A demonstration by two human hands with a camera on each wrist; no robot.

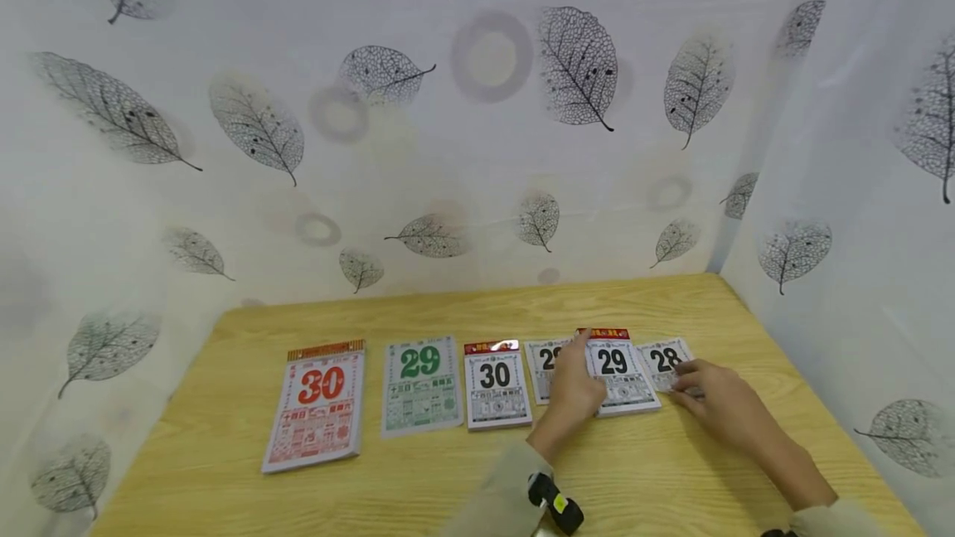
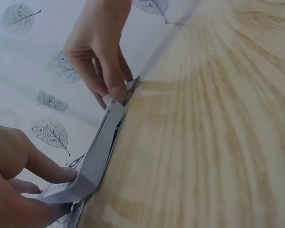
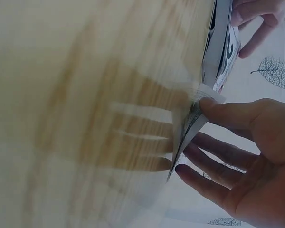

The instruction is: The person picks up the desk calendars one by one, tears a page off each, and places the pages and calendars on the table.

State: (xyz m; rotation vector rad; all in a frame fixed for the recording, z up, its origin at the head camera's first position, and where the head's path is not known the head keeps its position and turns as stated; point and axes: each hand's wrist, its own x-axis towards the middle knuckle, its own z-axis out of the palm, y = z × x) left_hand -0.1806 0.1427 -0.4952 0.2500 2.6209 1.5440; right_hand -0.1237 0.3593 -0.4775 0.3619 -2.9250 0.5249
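Note:
A small tear-off calendar pad (image 1: 622, 392) with a red header shows a black 29. My left hand (image 1: 573, 392) lies along its left side, index finger stretched up to the header. In the left wrist view, the thumb touches the top of the pad (image 2: 92, 164); the left hand's other fingers are partly hidden. To the right, my right hand (image 1: 716, 404) pinches the lower right edge of a loose calendar sheet (image 1: 660, 359) marked 28. This sheet (image 3: 192, 126) bends up from the table between thumb and fingers in the right wrist view.
Partly under my left hand lies another small loose sheet (image 1: 539, 392). Farther left are a small pad (image 1: 498, 404) marked 30, a large green 29 sheet (image 1: 421, 396) and a thick red 30 pad (image 1: 317, 417). A leaf-patterned curtain (image 1: 477, 156) surrounds the wooden table (image 1: 418, 487).

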